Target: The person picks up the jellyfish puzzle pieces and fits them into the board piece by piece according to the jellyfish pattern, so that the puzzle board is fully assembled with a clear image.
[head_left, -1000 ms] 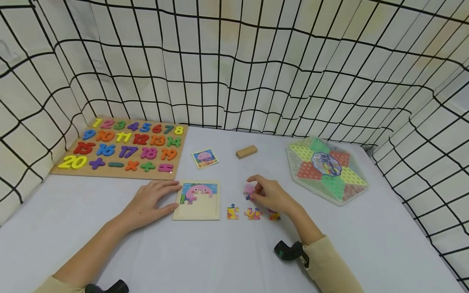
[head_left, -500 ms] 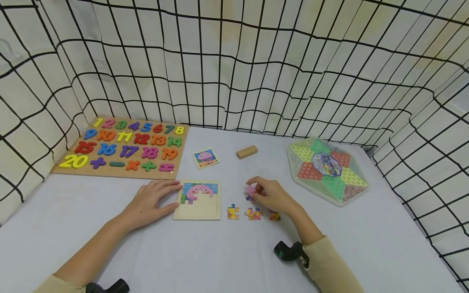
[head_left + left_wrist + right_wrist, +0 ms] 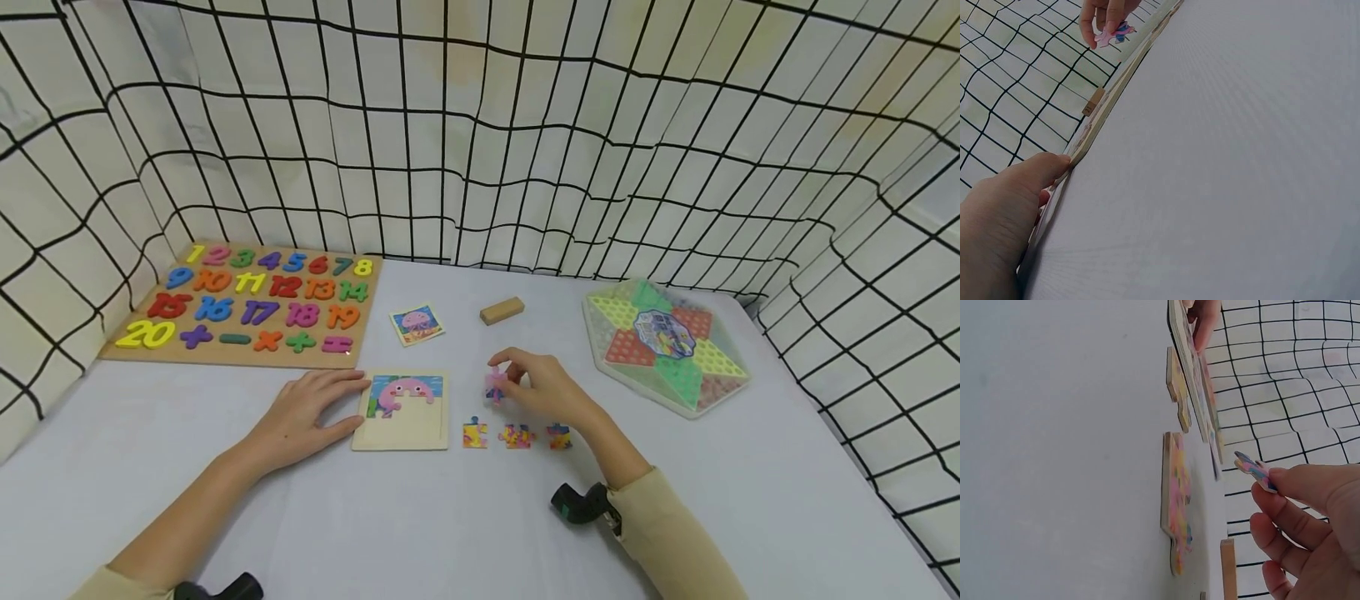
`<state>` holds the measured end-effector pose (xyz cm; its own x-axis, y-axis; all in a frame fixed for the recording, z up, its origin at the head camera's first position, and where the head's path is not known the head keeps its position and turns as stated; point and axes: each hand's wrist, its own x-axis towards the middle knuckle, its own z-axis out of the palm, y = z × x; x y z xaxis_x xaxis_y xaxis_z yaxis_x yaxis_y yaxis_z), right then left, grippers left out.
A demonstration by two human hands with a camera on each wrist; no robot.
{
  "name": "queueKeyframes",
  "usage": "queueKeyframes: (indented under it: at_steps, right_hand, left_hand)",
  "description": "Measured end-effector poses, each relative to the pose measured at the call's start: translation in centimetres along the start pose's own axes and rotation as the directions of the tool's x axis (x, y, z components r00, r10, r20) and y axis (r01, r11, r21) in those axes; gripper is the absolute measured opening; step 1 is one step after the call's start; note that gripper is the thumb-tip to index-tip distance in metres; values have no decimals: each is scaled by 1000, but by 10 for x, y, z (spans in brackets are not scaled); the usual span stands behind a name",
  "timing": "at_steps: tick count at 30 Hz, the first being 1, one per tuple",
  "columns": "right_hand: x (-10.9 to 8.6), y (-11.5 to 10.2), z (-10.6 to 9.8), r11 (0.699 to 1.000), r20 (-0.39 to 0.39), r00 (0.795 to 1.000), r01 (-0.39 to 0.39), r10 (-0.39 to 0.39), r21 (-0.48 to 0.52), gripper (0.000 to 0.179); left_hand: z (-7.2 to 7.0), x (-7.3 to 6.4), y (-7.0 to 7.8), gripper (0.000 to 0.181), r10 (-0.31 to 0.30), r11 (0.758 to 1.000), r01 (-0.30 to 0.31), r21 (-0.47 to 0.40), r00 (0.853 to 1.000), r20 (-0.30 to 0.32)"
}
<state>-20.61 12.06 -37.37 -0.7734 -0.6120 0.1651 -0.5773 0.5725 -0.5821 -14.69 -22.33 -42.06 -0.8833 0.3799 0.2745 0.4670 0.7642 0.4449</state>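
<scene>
In the head view a wooden puzzle board (image 3: 408,435) lies on the white table, its upper part filled with a pink cartoon picture and its lower part bare wood. My left hand (image 3: 303,421) rests at the board's left edge, thumb and fingers spread and touching it. My right hand (image 3: 551,387) pinches a pink and blue jigsaw piece (image 3: 495,385) between thumb and fingers, raised above the table right of the board. The right wrist view shows this jigsaw piece (image 3: 1255,470) tilted at the fingertips. Below the right hand lie three loose jigsaw pieces (image 3: 517,437) in a row.
A number board (image 3: 247,312) with coloured numerals lies at the left. Behind the puzzle board are a small picture card (image 3: 417,324) and a wooden block (image 3: 502,311). A hexagonal game box (image 3: 666,346) lies at the right. Black netting (image 3: 450,142) surrounds the table.
My right hand has lifted the pink piece off the table and moved it slightly left, towards the board. The left hand stays at the board's edge.
</scene>
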Motion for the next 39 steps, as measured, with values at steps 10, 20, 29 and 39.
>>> queueKeyframes:
  at_steps: [10,20,29,39]
  right_hand:
    - [13,-12,11,998,32,999,9,-11,59,26]
    - [27,-27,28,996,57,997,51,-55,72,26]
    - [33,-37,43,993,131,989,59,-72,99,27]
    - [44,-49,52,994,138,987,68,-80,89,27]
  left_hand:
    - [-1,-3,-1,52,-7,1000,7,-5,1000,6]
    - [0,-1,0,51,-3,1000,3,-15,1000,11]
    - [1,-1,1,51,-3,1000,3,-10,1000,15]
    - [-1,1,-1,50,15,1000,-15,5,1000,10]
